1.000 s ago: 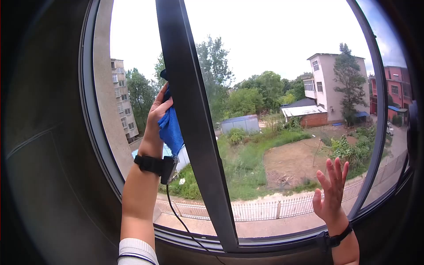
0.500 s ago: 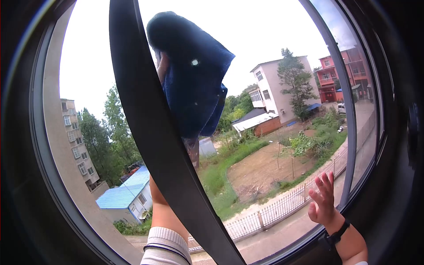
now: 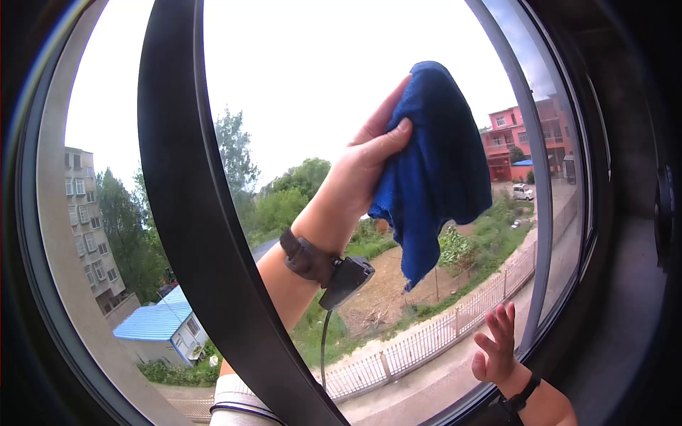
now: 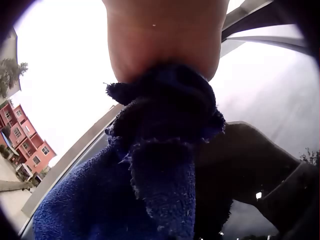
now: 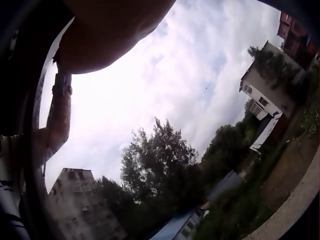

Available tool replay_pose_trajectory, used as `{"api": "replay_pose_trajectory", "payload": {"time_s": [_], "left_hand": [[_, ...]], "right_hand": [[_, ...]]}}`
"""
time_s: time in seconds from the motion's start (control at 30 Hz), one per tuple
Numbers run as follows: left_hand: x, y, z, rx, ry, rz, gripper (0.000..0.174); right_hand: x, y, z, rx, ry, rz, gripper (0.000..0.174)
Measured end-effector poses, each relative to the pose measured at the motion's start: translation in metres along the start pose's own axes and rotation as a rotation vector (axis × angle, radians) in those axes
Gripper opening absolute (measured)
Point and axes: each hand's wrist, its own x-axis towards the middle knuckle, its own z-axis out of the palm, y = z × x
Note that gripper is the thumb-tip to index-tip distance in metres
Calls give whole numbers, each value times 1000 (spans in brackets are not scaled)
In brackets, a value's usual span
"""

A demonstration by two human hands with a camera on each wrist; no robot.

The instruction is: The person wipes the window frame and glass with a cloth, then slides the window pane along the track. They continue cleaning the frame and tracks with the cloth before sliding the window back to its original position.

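Head cam: left hand (image 3: pixel 366 160) pinches the blue cloth (image 3: pixel 433 156) high against the window pane (image 3: pixel 298 92), right of the frame bar (image 3: pixel 188 213). Right hand (image 3: pixel 495 348) sits low, fingers spread open. Left wrist cam: blue cloth (image 4: pixel 160 175) bunched under the hand. Right wrist cam: mostly sky (image 5: pixel 175 75).

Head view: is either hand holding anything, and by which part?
The left hand grips the blue cloth by its bunched upper edge; the rest hangs loose. The right hand holds nothing, fingers spread.
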Motion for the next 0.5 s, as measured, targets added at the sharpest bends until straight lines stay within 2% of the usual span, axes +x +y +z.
{"api": "replay_pose_trajectory", "payload": {"time_s": [0.03, 0.07, 0.1, 0.17, 0.23, 0.27, 0.3, 0.33, 0.37, 0.4, 0.43, 0.47, 0.5], "left_hand": [[20, 27, -10, 36, 36, 154, 59], [37, 54, -26, 107, 111, 305, 50], [51, 86, -38, 97, -35, 387, 40], [51, 129, -35, 424, -44, 526, 33], [64, 118, -43, 247, -84, 327, 33], [78, 90, -42, 187, -117, 303, 32], [75, 62, -15, 150, 18, 103, 39], [89, 18, -13, 62, -116, 55, 46], [85, -17, -4, 21, -161, -115, 57], [70, -49, 10, 54, -115, -263, 62], [54, -73, 8, 17, -226, -444, 65], [35, -86, 12, 94, -267, -549, 64], [17, -102, 10, 30, -351, -578, 64]], "right_hand": [[-2, 0, 1, 6, 0, 3, 47], [-6, -2, 2, 15, -2, 0, 46], [-6, 2, 2, 8, -1, -8, 46], [-7, -1, -2, -16, -18, 11, 47], [-5, -1, -2, 4, 9, 2, 49], [-3, -1, -4, -1, 15, -11, 51], [-5, -1, -5, -16, 15, -5, 51], [-5, 3, -5, -19, 26, -7, 51], [-7, 3, -5, -11, 26, -4, 52], [-9, 5, -6, -10, 22, -3, 52], [-9, 7, -8, -30, 18, 0, 52], [-10, 9, -7, -30, 26, 0, 50], [-10, 11, -7, -21, 29, -3, 49]]}}
